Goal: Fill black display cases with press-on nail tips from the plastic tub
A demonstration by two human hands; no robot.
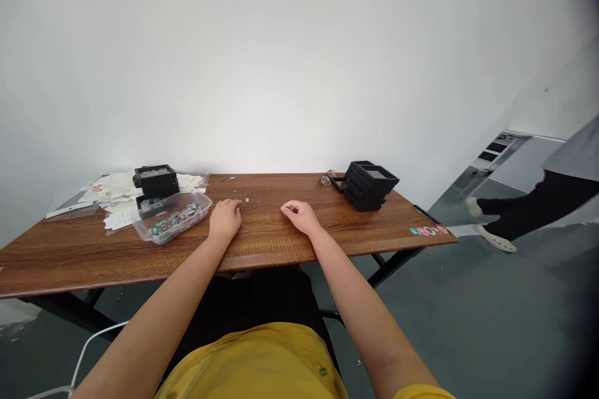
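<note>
Both my hands rest on a brown wooden table [281,243]. My left hand [225,218] lies palm down with its fingers curled loosely, just right of a clear plastic tub [173,217] of small coloured pieces. My right hand [299,214] lies beside it with the fingers curled under. I see nothing in either hand. A tiny pale bit [246,200] lies on the wood just beyond my left fingertips.
Two stacked black trays [156,182] sit on papers [110,190] at the back left. Another stack of black trays [367,184] stands at the back right, a small clear object [325,179] next to it. Stickers [428,230] mark the right corner. Another person's legs [524,209] pass on the right.
</note>
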